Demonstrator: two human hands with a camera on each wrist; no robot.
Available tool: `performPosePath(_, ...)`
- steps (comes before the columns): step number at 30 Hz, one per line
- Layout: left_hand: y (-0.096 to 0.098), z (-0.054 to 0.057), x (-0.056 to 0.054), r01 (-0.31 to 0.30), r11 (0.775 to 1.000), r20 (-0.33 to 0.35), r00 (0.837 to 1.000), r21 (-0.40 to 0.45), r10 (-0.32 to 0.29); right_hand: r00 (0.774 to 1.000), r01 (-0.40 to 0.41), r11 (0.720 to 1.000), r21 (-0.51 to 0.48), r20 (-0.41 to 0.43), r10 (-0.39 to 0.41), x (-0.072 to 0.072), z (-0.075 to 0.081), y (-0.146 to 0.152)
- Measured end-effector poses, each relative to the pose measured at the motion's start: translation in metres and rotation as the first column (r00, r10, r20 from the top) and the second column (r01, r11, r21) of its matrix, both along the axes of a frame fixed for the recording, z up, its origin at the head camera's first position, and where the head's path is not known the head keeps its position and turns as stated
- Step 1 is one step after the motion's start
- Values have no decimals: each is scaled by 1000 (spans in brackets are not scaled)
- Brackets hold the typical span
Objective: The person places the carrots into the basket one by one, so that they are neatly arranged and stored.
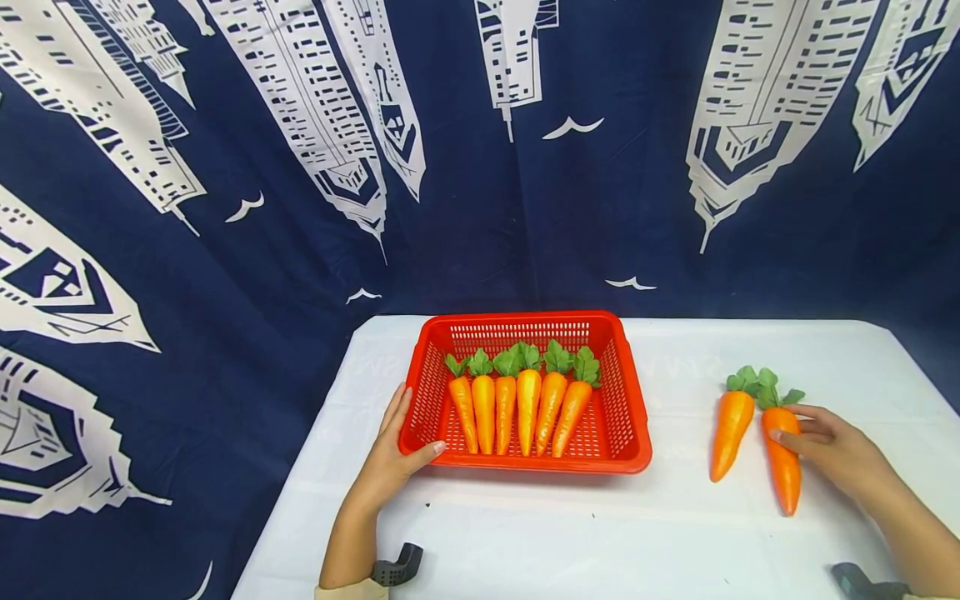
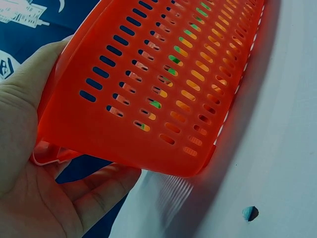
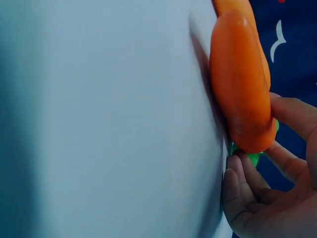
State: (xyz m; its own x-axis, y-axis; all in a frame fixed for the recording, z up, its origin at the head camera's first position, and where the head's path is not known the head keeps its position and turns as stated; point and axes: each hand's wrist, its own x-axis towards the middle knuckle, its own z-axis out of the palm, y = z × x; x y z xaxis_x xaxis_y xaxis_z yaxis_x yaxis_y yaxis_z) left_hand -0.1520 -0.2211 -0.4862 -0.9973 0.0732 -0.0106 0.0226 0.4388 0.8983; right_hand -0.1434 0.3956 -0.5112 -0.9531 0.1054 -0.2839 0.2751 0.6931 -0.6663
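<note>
My left hand (image 1: 390, 458) holds the red plastic basket (image 1: 525, 463) by its near left corner. The left wrist view has the thumb over the rim and the fingers around the outside of the slotted wall (image 2: 119, 94). Inside the basket lies a row of several orange carrots (image 1: 528, 408), leafy tops toward the back. On the right of the table, my right hand (image 1: 836, 446) pinches the upper part of a carrot (image 1: 784, 467) between thumb and fingers. That carrot (image 3: 240, 84) looms large in the right wrist view. Another carrot (image 1: 731, 437) lies just left of it.
A white cloth covers the table (image 1: 600, 533). Behind it and down the left side hangs a dark blue curtain (image 1: 525, 225) printed with white buildings and birds. A few small dark specks (image 1: 428, 505) mark the cloth in front of the basket.
</note>
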Motion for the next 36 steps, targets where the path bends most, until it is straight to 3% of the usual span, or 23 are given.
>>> performPosePath(8,1,0,0,-4,1000,14,1000,15,4,997,66,998,17,41,-67,0,3,-1)
performPosePath(12,1,1,1,-4,1000,13,1000,19,4,997,72,997,-6,24,-72,-2,6,0)
performPosePath(20,1,2,1,3,1000,8,1000,16,-3,995,68,997,-44,-66,-70,-4,27,-17)
performPosePath(30,-1,1,1,9,1000,-4,1000,10,-9,997,6,999,-37,-74,-9,-16,53,-37)
performPosePath(36,-2,0,0,13,1000,-11,1000,3,-13,992,2,1000,-15,-128,-4,-19,64,-49)
